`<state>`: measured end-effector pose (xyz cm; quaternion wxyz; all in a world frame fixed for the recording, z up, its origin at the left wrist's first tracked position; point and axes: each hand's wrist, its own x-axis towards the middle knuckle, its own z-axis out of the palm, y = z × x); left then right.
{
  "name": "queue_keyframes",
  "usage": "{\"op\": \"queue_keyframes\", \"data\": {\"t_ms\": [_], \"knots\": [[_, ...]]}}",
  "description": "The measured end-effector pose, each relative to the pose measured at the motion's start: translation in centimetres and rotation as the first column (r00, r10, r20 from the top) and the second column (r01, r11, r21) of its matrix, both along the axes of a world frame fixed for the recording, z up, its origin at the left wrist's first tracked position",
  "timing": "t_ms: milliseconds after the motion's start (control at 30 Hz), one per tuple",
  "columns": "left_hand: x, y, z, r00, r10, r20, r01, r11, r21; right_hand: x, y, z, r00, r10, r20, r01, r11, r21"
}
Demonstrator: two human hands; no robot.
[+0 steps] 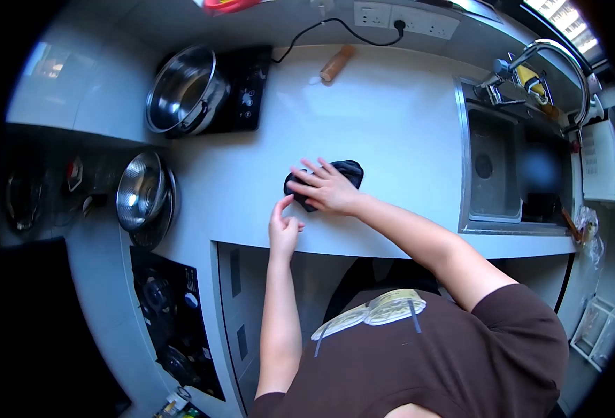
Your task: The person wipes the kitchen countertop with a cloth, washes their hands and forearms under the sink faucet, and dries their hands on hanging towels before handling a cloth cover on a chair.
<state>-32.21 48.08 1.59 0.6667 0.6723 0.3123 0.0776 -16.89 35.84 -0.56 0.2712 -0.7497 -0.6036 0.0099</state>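
A black, soft-looking item lies bunched on the white counter near its front edge. My right hand rests flat over the middle of it with the fingers spread, hiding part of it. At its left end is my left hand, with the index finger extended towards the black item and the other fingers curled. Nothing shows between the fingers of my left hand. Whether that index fingertip touches the item cannot be made out.
A steel pot sits by a black cooktop at the back left. Steel bowls are below it. A brownish cylindrical object lies near the back wall. To the right are a sink and a curved tap.
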Motion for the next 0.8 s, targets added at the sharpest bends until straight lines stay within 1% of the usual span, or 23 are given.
{"op": "queue_keyframes", "data": {"t_ms": [33,67,100,133,167,200,233,300,367,400,433,467,500,533,567,600,633,667,700,733,767,800], "knots": [[-0.5,0.5,0.0,1.000,0.015,-0.003,-0.015,0.999,0.050,-0.3,0.6,-0.7,0.999,0.026,0.044,-0.026,1.000,0.002],[-0.7,0.7,0.2,1.000,-0.003,-0.010,0.004,0.999,0.047,-0.6,1.0,-1.0,0.996,0.081,0.039,-0.081,0.997,-0.005],[-0.7,0.8,0.8,0.997,0.079,0.006,-0.079,0.995,0.055,-1.1,1.3,-1.5,0.990,0.135,0.033,-0.135,0.991,-0.010],[-0.6,0.8,1.3,0.986,0.162,0.025,-0.163,0.985,0.060,-1.8,1.8,-1.8,0.988,0.143,0.050,-0.145,0.989,0.042],[-0.4,0.6,1.7,0.977,0.204,0.061,-0.208,0.975,0.083,-2.8,2.3,-2.3,0.986,0.150,0.069,-0.156,0.983,0.093],[0.1,0.6,1.6,0.971,0.226,0.075,-0.231,0.971,0.070,-3.8,2.6,-2.6,0.989,0.091,0.121,-0.103,0.989,0.101],[0.4,0.5,1.6,0.963,0.254,0.088,-0.260,0.964,0.058,-4.4,2.9,-2.8,0.992,0.076,0.098,-0.088,0.988,0.125],[1.8,0.2,1.8,0.966,0.237,0.102,-0.243,0.969,0.054,-3.8,2.9,-2.6,0.998,0.039,0.047,-0.046,0.986,0.158],[3.2,-0.1,2.3,0.969,0.222,0.111,-0.229,0.972,0.055,-0.9,1.8,-1.8,0.985,-0.157,0.075,0.147,0.982,0.116],[4.1,-0.3,2.9,0.975,0.193,0.111,-0.201,0.978,0.062,1.0,0.3,-0.1,0.951,-0.263,0.164,0.256,0.965,0.060],[5.0,-0.6,3.4,0.980,0.166,0.111,-0.174,0.982,0.069,3.1,-1.2,-0.9,0.910,-0.362,0.203,0.370,0.929,0.002],[5.7,-1.0,3.8,0.981,0.158,0.116,-0.166,0.984,0.065,5.0,-3.4,0.1,0.863,-0.486,0.141,0.499,0.863,-0.080],[6.2,-1.1,3.8,0.981,0.157,0.114,-0.165,0.984,0.070,6.5,-6.0,0.1,0.791,-0.566,0.231,0.600,0.792,-0.114],[6.7,-1.2,3.9,0.982,0.135,0.132,-0.143,0.988,0.050,8.3,-8.7,-0.8,0.715,-0.654,0.246,0.693,0.711,-0.123],[7.0,-1.3,4.0,0.982,0.114,0.150,-0.120,0.992,0.031,9.9,-11.6,-1.6,0.636,-0.714,0.294,0.769,0.616,-0.170],[7.2,-1.4,4.2,0.982,0.118,0.148,-0.123,0.992,0.022,11.3,-14.6,-2.5,0.533,-0.784,0.319,0.845,0.511,-0.157],[7.3,-1.3,4.2,0.982,0.115,0.151,-0.120,0.992,0.024,12.8,-17.9,-4.2,0.426,-0.814,0.395,0.901,0.422,-0.101],[7.4,-1.2,4.1,0.979,0.128,0.160,-0.130,0.991,0.002,14.3,-21.0,-5.1,0.378,-0.861,0.341,0.926,0.356,-0.127],[7.5,-1.1,4.1,0.975,0.144,0.168,-0.142,0.990,-0.019,15.3,-23.5,-4.9,0.296,-0.906,0.304,0.955,0.273,-0.116],[7.5,-0.9,4.2,0.975,0.147,0.168,-0.146,0.989,-0.015,17.6,-26.8,-8.5,0.323,-0.946,-0.023,0.927,0.311,0.212],[7.6,-0.8,4.3,0.971,0.165,0.172,-0.162,0.986,-0.031,17.4,-27.5,-6.9,0.187,-0.976,-0.108,0.948,0.150,0.280],[7.4,-0.6,4.5,0.967,0.185,0.177,-0.179,0.983,-0.046,16.4,-27.3,-3.9,0.114,-0.967,-0.226,0.948,0.038,0.316]]}}
